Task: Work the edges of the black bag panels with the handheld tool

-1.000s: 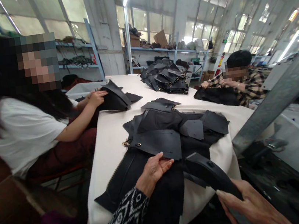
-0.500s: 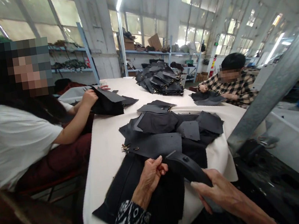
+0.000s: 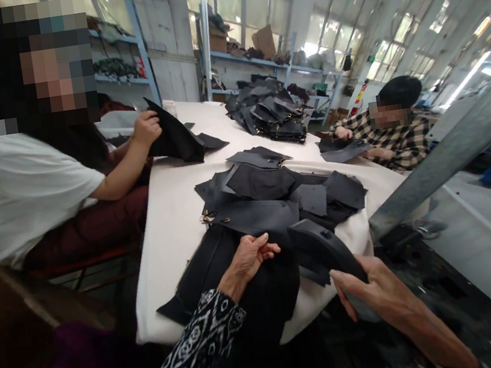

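Observation:
My right hand [image 3: 375, 294] grips a curved black leather strap [image 3: 322, 246] with a small hole, held up over the near table edge. My left hand [image 3: 249, 259], in a black-and-white patterned sleeve, rests with fingers curled on the pile of black leather pieces [image 3: 276, 204] in front of me. What its fingers pinch, if anything, I cannot make out. A small metal buckle [image 3: 207, 217] lies at the pile's left edge on the white table [image 3: 172, 218].
A person in a white shirt [image 3: 20, 179] sits at the left holding a black piece [image 3: 175, 138]. Another person in a checked shirt [image 3: 397, 138] works at the right. A further heap of black pieces [image 3: 270, 113] lies at the far end. A grey metal beam [image 3: 446, 152] slants at right.
My right hand has brought the strap in toward the pile and then drawn it slightly right. My left hand went from flat to curled. The person at left lifted their piece.

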Action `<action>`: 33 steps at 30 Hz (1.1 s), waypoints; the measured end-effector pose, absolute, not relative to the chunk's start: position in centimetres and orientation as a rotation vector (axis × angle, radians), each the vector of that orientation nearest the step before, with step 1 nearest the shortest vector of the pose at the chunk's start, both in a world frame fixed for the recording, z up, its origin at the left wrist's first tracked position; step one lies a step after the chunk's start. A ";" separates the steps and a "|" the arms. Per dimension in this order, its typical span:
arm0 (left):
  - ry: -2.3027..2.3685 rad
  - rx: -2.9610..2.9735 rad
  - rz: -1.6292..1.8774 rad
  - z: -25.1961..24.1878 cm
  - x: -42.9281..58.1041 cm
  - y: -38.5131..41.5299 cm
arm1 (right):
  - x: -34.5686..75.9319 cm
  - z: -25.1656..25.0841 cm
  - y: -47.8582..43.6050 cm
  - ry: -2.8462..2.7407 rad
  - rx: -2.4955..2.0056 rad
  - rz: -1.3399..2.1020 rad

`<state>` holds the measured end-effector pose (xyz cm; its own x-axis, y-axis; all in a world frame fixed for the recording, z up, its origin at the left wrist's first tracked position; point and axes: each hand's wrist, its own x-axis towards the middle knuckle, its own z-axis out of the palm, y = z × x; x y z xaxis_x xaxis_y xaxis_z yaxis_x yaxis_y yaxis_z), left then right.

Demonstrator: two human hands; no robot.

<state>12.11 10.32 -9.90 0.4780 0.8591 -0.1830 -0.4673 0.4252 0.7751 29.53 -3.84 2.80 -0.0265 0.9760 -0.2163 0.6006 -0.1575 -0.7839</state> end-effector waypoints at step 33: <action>1.251 0.916 0.700 -14.0 -0.2 -6.4 | 31.2 -2.8 -11.3 -1.813 -1.954 1.235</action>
